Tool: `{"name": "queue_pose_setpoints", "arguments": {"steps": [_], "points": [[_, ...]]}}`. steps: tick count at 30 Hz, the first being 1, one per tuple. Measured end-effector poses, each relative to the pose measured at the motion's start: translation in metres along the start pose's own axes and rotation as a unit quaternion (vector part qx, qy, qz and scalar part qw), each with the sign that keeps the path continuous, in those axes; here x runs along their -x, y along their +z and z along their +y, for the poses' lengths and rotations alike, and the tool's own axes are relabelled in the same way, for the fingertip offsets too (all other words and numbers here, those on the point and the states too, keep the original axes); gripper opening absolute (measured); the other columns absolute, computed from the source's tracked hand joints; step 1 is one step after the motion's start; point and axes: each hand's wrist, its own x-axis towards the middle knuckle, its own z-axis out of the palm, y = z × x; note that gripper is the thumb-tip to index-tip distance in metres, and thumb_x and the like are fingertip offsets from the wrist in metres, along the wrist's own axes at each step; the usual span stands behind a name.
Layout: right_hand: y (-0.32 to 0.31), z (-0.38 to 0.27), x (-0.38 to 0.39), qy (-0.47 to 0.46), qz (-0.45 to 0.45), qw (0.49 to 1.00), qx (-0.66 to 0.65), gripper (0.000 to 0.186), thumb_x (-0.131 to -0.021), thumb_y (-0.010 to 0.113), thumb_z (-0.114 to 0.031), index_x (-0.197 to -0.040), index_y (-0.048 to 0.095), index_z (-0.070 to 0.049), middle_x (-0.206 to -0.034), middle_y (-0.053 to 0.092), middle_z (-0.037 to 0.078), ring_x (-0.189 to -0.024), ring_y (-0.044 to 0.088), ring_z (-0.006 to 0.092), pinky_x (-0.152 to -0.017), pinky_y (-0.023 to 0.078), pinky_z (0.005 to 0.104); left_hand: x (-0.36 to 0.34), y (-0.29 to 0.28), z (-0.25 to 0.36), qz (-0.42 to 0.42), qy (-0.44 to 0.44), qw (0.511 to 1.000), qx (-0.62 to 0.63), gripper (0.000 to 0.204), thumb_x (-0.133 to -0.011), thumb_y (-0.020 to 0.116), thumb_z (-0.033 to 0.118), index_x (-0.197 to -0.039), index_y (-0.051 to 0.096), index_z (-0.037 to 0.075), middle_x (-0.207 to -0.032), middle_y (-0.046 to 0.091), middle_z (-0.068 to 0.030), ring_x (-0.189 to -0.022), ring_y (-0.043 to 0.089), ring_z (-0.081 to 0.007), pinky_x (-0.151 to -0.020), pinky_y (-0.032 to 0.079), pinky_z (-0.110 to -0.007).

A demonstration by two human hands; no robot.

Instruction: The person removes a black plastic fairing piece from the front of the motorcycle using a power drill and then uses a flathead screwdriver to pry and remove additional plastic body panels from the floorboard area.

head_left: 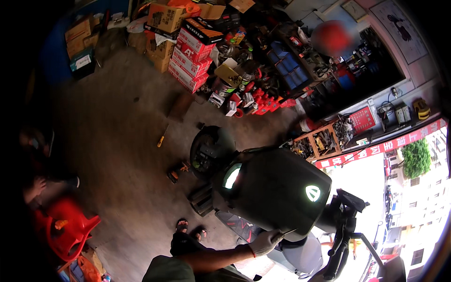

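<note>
My left hand (265, 242), in a pale glove, is closed around a thin, slim tool (288, 231) whose kind I cannot make out. The tool's tip is at the lower edge of a scooter's dark front panel (272, 188). A lit emblem (313, 192) and a glowing headlight (232, 176) show on that panel, with the front wheel (206, 152) beyond it. To the right of the panel are the dark handlebar (345, 221) and a mirror (393, 271). My right hand does not show.
On the floor lie a yellow-handled screwdriver (161, 140) and an orange and black power tool (174, 176). A red plastic stool (70, 230) stands at left, near another person's hand (35, 189). Red and white cartons (190, 63) and red bottles (267, 104) crowd the back.
</note>
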Motion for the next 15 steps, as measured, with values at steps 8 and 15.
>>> {"name": "queue_pose_setpoints", "arguments": {"steps": [8, 15], "points": [[-0.013, 0.030, 0.004, 0.006, 0.020, 0.999, -0.026, 0.048, -0.107, 0.037, -0.022, -0.148, 0.041, 0.002, -0.145, 0.051, 0.020, -0.133, 0.050, 0.0286, -0.111, 0.038, 0.0381, -0.010, -0.024, 0.021, -0.043, -0.014, 0.997, -0.061, 0.020, -0.101, 0.058, 0.020, -0.092, 0.062, 0.003, -0.067, 0.057, -0.0060, -0.061, 0.053, -0.0140, -0.058, 0.042, -0.033], [-0.026, 0.087, 0.013, 0.008, 0.025, 0.999, 0.045, 0.047, -0.107, 0.039, -0.021, -0.148, 0.041, 0.002, -0.144, 0.052, 0.019, -0.132, 0.051, 0.0274, -0.110, 0.040, 0.0357, -0.028, -0.054, 0.029, -0.151, 0.015, 0.985, -0.077, 0.023, -0.101, 0.058, 0.028, -0.096, 0.060, 0.006, -0.071, 0.058, -0.0122, -0.063, 0.056, -0.0252, -0.061, 0.043, -0.038]]}}
